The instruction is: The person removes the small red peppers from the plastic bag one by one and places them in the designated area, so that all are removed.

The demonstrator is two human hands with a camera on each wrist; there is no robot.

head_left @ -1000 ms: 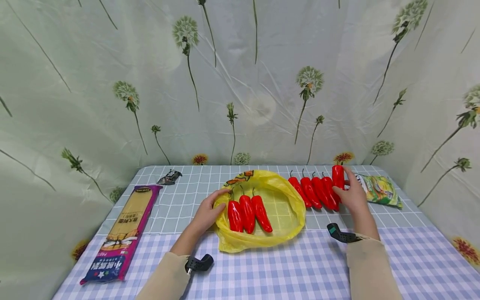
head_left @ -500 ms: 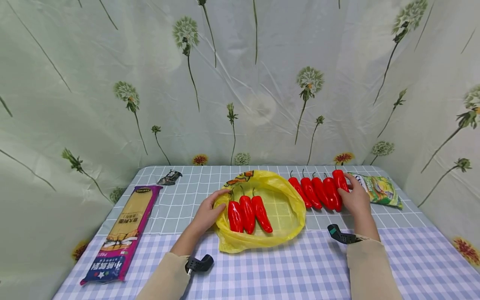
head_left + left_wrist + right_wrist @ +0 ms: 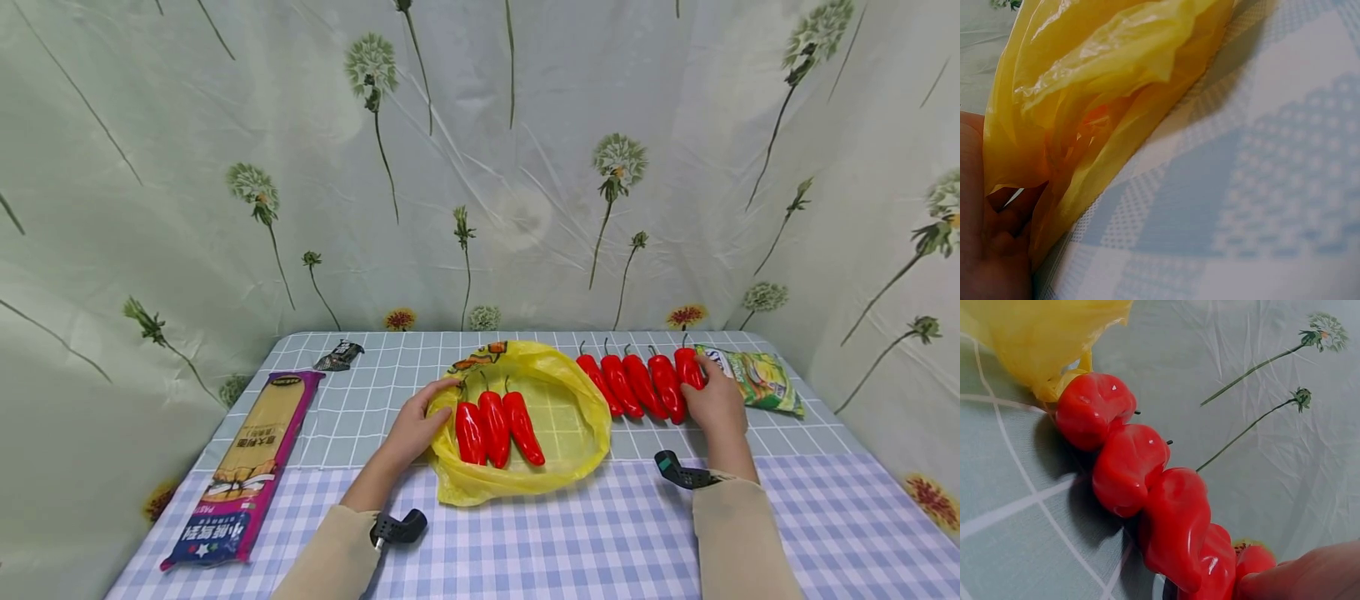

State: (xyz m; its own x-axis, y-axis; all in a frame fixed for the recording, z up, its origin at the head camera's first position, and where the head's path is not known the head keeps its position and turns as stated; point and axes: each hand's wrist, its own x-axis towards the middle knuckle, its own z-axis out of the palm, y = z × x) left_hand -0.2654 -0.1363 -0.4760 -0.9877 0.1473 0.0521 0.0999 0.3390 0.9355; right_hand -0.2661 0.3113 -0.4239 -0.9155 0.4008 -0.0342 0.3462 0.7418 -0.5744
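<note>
In the head view a yellow plastic bag [image 3: 517, 487] lies with its mouth spread wide, and three red chili peppers [image 3: 494, 429] rest inside, stems away from me. My left hand [image 3: 415, 423] holds the bag's left rim between thumb and fingers; the left wrist view shows the bag [image 3: 1116, 56] passing by the fingers. To the bag's right, several red chili peppers [image 3: 641, 387] lie side by side in a row. At the row's right end my right hand [image 3: 716, 398] grips another chili pepper [image 3: 687, 367], its lower part partly covered by the hand.
A long pasta pack [image 3: 247, 467] lies on the left, with a small black packet [image 3: 340, 355] behind it. A green snack bag [image 3: 761, 379] sits just right of my right hand. The tablecloth [image 3: 555, 550] runs back to a flower-print curtain [image 3: 517, 167].
The chili pepper in my right hand has come down from nearly upright onto the table at the row's right end. The hand moved slightly right. My left hand stays at the bag.
</note>
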